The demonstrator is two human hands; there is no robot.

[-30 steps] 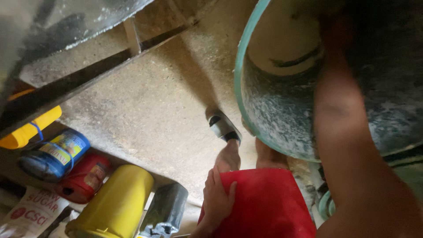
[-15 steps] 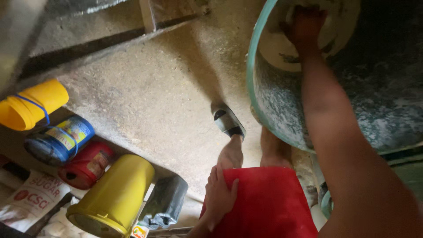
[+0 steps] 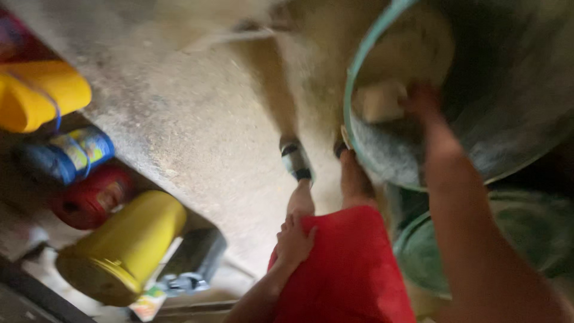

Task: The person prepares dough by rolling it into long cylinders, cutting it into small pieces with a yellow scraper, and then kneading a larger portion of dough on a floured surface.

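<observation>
Pale block [image 3: 382,101] sits inside the big grey tub [image 3: 508,119], just beside the right hand [image 3: 421,101]; blur hides whether the fingers clasp it. Nearer, the left hand [image 3: 294,242] rests flat, fingers loose, on the red shorts [image 3: 350,269]. Farther left, a yellow container [image 3: 119,251] and red [image 3: 89,197] and blue jars [image 3: 66,155] lie on the floor [image 3: 197,119].

floor [image 3: 197,119]: bare stretch between the containers and the person's legs, open to pass | left edge: yellow canister [image 3: 122,248], red can [image 3: 89,197], blue can [image 3: 66,152] packed side by side | right: large teal-rimmed tub [image 3: 388,161] blocks, right hand [image 3: 421,98] inside it
</observation>
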